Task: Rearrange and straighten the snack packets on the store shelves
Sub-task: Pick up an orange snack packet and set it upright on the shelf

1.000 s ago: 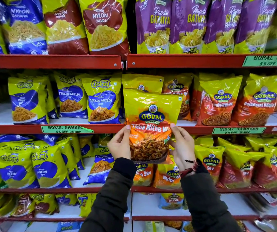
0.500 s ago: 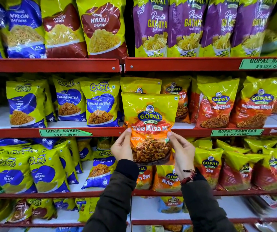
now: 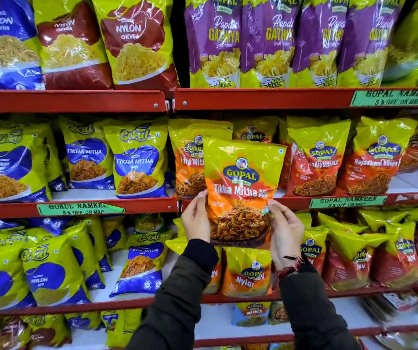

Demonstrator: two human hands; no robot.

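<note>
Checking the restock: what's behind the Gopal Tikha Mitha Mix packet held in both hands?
Behind the held Tikha Mitha Mix packet, gripped by the left hand and right hand, stands another Tikha Mitha packet on the shelf. Its right part is covered; anything deeper is hidden.

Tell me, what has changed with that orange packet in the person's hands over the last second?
The orange packet has shifted slightly right, uncovering the matching packet behind it. The left hand and right hand still hold its lower edges. The other packets stayed put.
</note>
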